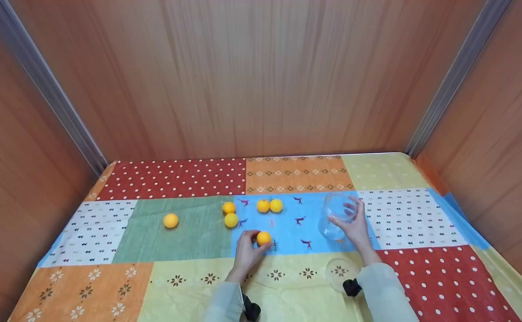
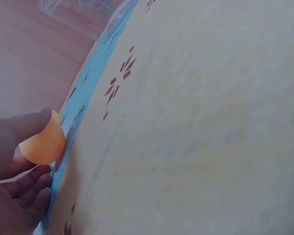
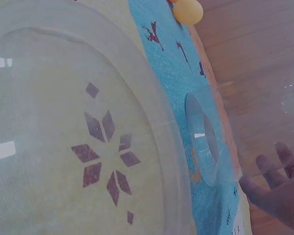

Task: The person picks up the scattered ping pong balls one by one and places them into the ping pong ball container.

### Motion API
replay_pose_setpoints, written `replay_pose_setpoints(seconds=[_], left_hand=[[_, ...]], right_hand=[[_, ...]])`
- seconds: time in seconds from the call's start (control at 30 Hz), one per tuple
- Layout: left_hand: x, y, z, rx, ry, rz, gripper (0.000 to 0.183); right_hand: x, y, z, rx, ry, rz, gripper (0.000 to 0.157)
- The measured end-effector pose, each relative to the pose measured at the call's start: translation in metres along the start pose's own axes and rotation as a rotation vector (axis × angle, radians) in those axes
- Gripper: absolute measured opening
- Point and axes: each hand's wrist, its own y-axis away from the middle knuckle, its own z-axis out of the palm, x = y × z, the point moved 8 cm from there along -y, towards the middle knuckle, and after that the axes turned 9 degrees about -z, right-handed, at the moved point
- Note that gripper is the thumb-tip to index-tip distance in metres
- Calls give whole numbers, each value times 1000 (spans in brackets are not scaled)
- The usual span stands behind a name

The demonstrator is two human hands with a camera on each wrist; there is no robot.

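Note:
My left hand pinches an orange ping-pong ball between thumb and fingers, low over the blue patch of the cloth. In the left wrist view the thumb lies across the top of the ball, with the other fingers curled under and beside it. To the right, my right hand grips a clear see-through jar by its side, thumb at the near side and fingers around the far side. The right wrist view shows the jar's round end close to the blue cloth.
A clear round lid lies flat by the right wrist. Two balls sit together behind the left hand, two more touch further left, and a single ball rests on the green patch. Wooden panels wall the patchwork-covered table.

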Motion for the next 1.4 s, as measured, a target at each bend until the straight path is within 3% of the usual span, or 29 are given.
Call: replay_pose_setpoints(seconds=[0.27, 0.73, 1.0, 1.17, 1.4], left_hand=[[-1, -1, 0, -10, 2, -79, 38], [14, -5, 1, -44, 4, -152, 41], [27, -6, 3, -35, 17, -109, 43], [34, -7, 6, -43, 43, -98, 42], [42, -7, 13, -58, 66, -78, 43]], right_hand=[[1, 1, -1, -4, 17, 37, 85], [-1, 0, -1, -9, 14, -6, 83], [-2, -1, 1, -14, 2, -15, 84], [-18, 2, 3, -22, -15, -7, 82], [1, -1, 0, 9, 9, -21, 84]])
